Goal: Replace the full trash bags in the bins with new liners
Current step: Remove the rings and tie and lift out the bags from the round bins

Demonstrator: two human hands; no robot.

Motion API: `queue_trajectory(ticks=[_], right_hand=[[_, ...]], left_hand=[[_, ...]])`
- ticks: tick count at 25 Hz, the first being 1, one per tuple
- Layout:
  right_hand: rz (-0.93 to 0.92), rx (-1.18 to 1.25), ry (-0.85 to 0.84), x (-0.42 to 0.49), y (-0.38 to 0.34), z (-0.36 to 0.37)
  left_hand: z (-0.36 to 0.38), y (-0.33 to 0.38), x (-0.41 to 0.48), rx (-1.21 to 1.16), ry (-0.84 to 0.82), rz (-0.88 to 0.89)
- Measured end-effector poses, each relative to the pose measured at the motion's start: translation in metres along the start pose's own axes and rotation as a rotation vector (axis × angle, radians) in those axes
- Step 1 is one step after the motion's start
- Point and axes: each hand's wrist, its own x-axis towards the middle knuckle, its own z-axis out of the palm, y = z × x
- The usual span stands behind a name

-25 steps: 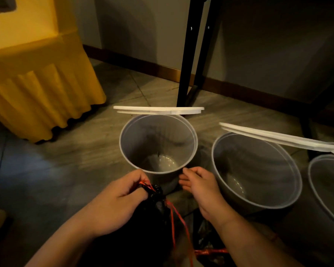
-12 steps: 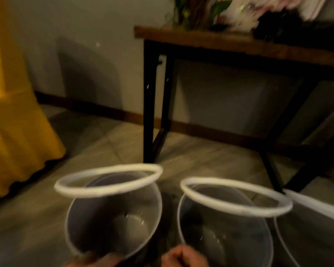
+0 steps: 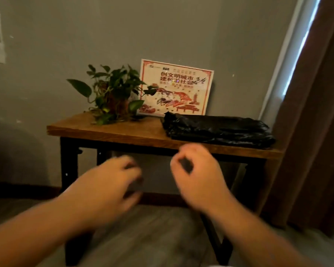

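A folded stack of black bin liners (image 3: 218, 130) lies on the right half of a wooden table (image 3: 96, 130). Both my hands are raised in front of the table's front edge, below the stack. My left hand (image 3: 108, 182) is blurred, its fingers loosely curled and holding nothing. My right hand (image 3: 197, 176) is just below and left of the liners, with its thumb and forefinger curved toward each other around nothing. Neither the bins nor the tied full bag are in view.
A potted green plant (image 3: 112, 97) stands at the table's back left, and a framed printed sign (image 3: 175, 87) leans on the grey wall behind it. A brown curtain (image 3: 316, 132) hangs at the right. The black table legs (image 3: 68, 170) reach the floor.
My view has swung up from the grey bins on the floor to the tabletop. My left hand has let go of the tied black bag, and both hands have risen toward the table.
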Motion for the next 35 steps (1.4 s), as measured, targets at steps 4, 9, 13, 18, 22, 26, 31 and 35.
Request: queue_trajectory(ticks=[4,9,13,18,22,26,31,35], right_hand=[[0.341,-0.493,-0.338,0.102,0.049,-0.021],[0.396,-0.559,-0.571,0.143,0.07,0.002],[0.455,-0.481,-0.59,0.149,0.06,0.015],[0.357,-0.268,-0.177,0.153,0.044,-0.01],[0.271,-0.24,-0.143,0.17,0.026,-0.054],[0.272,-0.206,-0.123,0.196,0.01,-0.1],[0.351,-0.151,-0.351,0.181,0.005,-0.12],[0.187,-0.141,-0.088,0.145,-0.004,-0.119]], left_hand=[[-0.007,0.015,0.165,0.026,-0.148,-0.103],[0.06,0.01,0.225,-0.291,-0.31,-0.309],[0.088,0.003,0.219,-0.335,-0.249,-0.426],[0.063,-0.016,0.214,-0.545,-0.257,-0.436],[0.017,-0.017,0.207,-0.61,-0.313,-0.48],[-0.055,-0.023,0.196,-0.509,-0.308,-0.458],[-0.057,0.026,0.163,-0.5,-0.489,-0.555],[-0.023,0.097,0.138,-1.128,-0.419,-0.795]])
